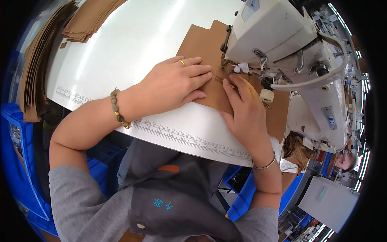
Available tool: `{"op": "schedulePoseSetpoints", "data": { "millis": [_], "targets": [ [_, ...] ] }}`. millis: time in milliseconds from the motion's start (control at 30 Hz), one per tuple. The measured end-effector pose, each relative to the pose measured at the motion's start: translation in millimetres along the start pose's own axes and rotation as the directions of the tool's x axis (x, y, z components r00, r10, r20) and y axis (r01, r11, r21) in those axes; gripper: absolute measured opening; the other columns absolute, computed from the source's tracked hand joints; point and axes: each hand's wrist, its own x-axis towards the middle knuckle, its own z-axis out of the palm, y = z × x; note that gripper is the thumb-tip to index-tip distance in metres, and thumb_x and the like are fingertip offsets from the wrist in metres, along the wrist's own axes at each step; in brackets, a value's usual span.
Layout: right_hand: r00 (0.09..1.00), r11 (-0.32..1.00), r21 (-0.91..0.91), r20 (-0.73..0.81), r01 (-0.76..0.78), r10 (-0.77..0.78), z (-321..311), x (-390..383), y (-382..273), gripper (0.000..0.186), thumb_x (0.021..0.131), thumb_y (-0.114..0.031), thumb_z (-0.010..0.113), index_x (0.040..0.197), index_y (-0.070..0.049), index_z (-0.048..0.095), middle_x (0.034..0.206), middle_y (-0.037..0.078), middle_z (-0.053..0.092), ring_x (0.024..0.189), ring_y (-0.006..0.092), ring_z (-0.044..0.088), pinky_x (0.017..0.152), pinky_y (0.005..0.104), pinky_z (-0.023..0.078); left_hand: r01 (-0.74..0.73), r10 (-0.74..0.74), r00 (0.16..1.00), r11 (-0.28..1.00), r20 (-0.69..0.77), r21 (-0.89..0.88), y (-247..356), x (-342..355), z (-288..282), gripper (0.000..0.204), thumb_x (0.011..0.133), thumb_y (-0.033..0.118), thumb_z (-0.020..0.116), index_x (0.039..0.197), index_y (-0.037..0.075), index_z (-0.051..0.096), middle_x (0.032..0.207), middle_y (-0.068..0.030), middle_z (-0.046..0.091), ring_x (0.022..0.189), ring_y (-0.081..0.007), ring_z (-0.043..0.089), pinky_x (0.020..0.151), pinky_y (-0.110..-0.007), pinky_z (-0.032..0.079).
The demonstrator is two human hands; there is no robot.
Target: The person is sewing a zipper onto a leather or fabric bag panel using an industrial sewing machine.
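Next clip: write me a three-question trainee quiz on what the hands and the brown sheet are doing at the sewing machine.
1. True or false: the left hand lies flat on the brown sheet.
2. Which hand has its fingers closest to the needle area of the sewing machine? A) left hand B) right hand C) neither is near it
3. Fill in: a stack of more brown pieces lies at the far ____ of the white table.

Key
1. True: palm down, fingers spread on the sheet.
2. B: its fingertips press the sheet right beside the needle area.
3. Left.
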Motion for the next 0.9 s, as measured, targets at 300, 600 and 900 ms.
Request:
{"op": "schedulePoseSetpoints", "data": {
  "millis": [300, 600, 900],
  "targets": [
    [1.0, 0.997, -0.077, -0.005, -0.014, 0.014, -4, 0, 5, 0.079, 0.082, -0.051, 0.08, 0.138, 0.002, 0.062, 0.145, 0.017, 0.06, 0.132, 0.0333, 0.06, 0.102, 0.0429, 0.052, 0.028, -0.025, 0.998, 0.998, 0.054, -0.055, -1, 4, 14, 0.044, 0.091, 0.032, 0.074, 0.128, 0.008, 0.071, 0.133, -0.0048, 0.07, 0.13, -0.0265, 0.062, 0.108, -0.038, 0.051],
    [0.999, 0.989, -0.145, 0.034, -0.02, 0.026, -33, -29, 18, 0.063, 0.085, -0.046, 0.078, 0.128, -0.001, 0.069, 0.124, 0.014, 0.073, 0.11, 0.0298, 0.069, 0.09, 0.0408, 0.055, 0.029, -0.027, 0.999, 0.997, 0.034, -0.072, 2, 9, 20, 0.037, 0.091, 0.029, 0.075, 0.122, 0.009, 0.074, 0.129, -0.0039, 0.07, 0.128, -0.0243, 0.063, 0.107, -0.036, 0.052],
    [0.415, 0.572, -0.166, -0.845, -0.803, 0.338, -255, -197, 300, 0.046, 0.105, -0.044, 0.058, 0.111, -0.002, 0.078, 0.097, 0.004, 0.076, 0.087, 0.0139, 0.067, 0.079, 0.0297, 0.053, 0.057, -0.054, 0.998, 0.996, 0.036, -0.072, 3, 11, 26, 0.033, 0.092, 0.029, 0.073, 0.118, 0.009, 0.073, 0.123, -0.0023, 0.069, 0.124, -0.0213, 0.064, 0.103, -0.035, 0.053]
  ]
}}
